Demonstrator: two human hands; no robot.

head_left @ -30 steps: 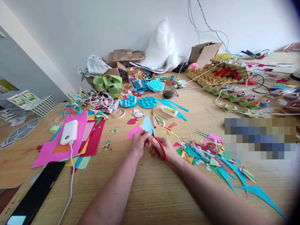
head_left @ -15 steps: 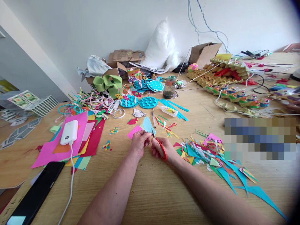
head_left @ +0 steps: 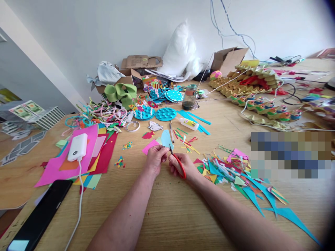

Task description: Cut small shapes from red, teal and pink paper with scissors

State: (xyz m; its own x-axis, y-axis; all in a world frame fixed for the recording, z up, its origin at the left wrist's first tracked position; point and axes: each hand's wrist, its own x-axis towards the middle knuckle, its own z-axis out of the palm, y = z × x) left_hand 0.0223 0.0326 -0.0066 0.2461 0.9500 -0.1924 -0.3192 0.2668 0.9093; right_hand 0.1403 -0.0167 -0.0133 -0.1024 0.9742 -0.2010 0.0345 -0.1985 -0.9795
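Observation:
Fingertips of my left hand (head_left: 156, 158) are pinched at the lower edge of a small light blue piece of paper (head_left: 166, 137). My right hand (head_left: 184, 165) is closed around red-handled scissors (head_left: 181, 166), their dark blades pointing up and away toward that paper. Both hands are close together, just above the table. Beside the left fingers lies a pink paper piece (head_left: 150, 146). Beyond the hands are a pen (head_left: 171, 132), a red paper fish (head_left: 148, 135), a white fish cutout with a dark outline (head_left: 156, 126) and narrow coloured paper strips (head_left: 190, 144).
Paper scraps (head_left: 227, 167) spread on the right. A glue bottle (head_left: 188, 123), tape roll (head_left: 132, 126), glass jar (head_left: 189, 97) and blue discs (head_left: 165, 114) stand farther back. Coloured sheets (head_left: 104, 153), a white power bank (head_left: 77, 146) and a phone (head_left: 39, 216) lie left.
The light blue paper has turned and shifted slightly right, its upper end now looking rounder. The scissors and both hands have barely moved.

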